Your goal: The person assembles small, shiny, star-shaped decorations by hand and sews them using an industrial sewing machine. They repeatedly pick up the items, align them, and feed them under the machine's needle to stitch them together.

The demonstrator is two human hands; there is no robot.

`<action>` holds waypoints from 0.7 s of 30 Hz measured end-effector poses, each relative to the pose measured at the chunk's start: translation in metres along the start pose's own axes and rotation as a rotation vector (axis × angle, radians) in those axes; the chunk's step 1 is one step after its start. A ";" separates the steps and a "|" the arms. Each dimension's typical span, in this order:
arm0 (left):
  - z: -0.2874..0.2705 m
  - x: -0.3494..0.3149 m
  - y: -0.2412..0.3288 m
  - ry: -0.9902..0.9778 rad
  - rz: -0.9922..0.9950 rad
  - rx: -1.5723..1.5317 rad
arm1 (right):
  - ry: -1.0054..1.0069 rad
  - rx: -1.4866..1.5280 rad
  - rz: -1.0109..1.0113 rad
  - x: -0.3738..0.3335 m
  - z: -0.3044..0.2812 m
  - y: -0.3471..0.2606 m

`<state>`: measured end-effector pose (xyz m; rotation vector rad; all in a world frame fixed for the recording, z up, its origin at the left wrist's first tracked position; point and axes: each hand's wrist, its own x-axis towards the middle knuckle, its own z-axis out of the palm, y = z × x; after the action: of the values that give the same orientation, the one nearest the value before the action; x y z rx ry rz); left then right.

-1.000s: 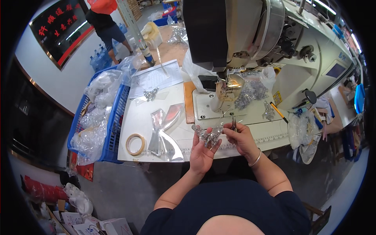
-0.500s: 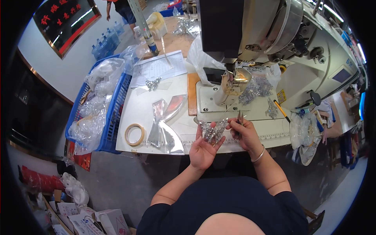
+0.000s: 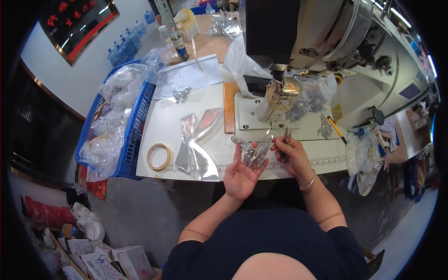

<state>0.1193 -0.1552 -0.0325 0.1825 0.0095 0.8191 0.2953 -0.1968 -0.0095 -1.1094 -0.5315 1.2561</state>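
White table (image 3: 163, 126) under left hand (image 3: 242, 179) clamped on beadwork (image 3: 262, 151), right hand (image 3: 295, 157) on snips (image 3: 286, 137), long axis pointing forward

Passable from the right hand (image 3: 295, 159) toward 3 o'clock along the ruler (image 3: 329, 161) to the bag (image 3: 362, 151), but barred by machine (image 3: 310, 35) at 12, yellow tool (image 3: 337, 129) at 2, left hand (image 3: 241, 179) at 8.

The silver trim (image 3: 255, 153) looked super rough and sparkly, while the snips (image 3: 287, 136) were metal. The bracelet (image 3: 308, 183) was smooth, shiny metal too. The bow-like cutout (image 3: 205, 164) was glossy clear plastic, the basket (image 3: 132, 144) hard plastic, the bags (image 3: 105, 151) crinkly see-through plastic. Tabletop (image 3: 210, 103) looked smooth, the sheets (image 3: 186, 74) were paper, and the shirt (image 3: 275, 228) was matt cloth.
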 end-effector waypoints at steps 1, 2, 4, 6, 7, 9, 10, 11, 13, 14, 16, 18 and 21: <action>0.000 0.000 0.001 -0.007 -0.005 0.004 | 0.001 -0.001 0.002 0.000 0.000 0.000; -0.001 0.000 0.001 -0.015 -0.010 0.007 | 0.002 -0.002 0.004 0.000 0.000 0.001; -0.001 0.000 0.004 -0.008 -0.011 0.025 | -0.005 -0.006 0.010 0.002 0.000 0.001; 0.002 0.001 0.007 0.019 -0.003 0.054 | -0.013 -0.011 0.008 0.005 0.000 0.002; 0.002 0.001 0.008 0.050 -0.008 0.094 | -0.017 -0.014 0.004 0.006 0.001 0.003; 0.004 0.002 0.013 0.107 -0.001 0.179 | -0.016 -0.036 0.007 0.006 0.004 0.003; 0.008 0.007 0.022 0.097 -0.001 0.220 | 0.011 -0.042 0.003 0.006 0.004 0.002; 0.014 0.012 0.033 0.089 -0.001 0.261 | 0.039 -0.047 -0.001 0.005 0.001 0.000; 0.031 0.024 0.059 0.123 0.033 0.335 | 0.089 -0.082 -0.017 0.004 -0.010 -0.002; 0.036 0.036 0.077 0.101 0.095 0.370 | 0.118 -0.112 -0.033 0.003 -0.016 -0.004; 0.042 0.062 0.118 0.061 0.213 0.437 | 0.156 -0.212 -0.077 -0.004 -0.025 -0.012; 0.051 0.093 0.161 0.032 0.372 0.442 | 0.218 -0.339 -0.151 -0.008 -0.039 -0.012; 0.042 0.136 0.222 0.040 0.486 0.449 | 0.314 -0.533 -0.286 -0.012 -0.067 -0.003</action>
<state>0.0540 0.0854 0.0537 0.6084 0.1942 1.2999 0.3488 -0.2320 -0.0322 -1.5770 -0.7767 0.6843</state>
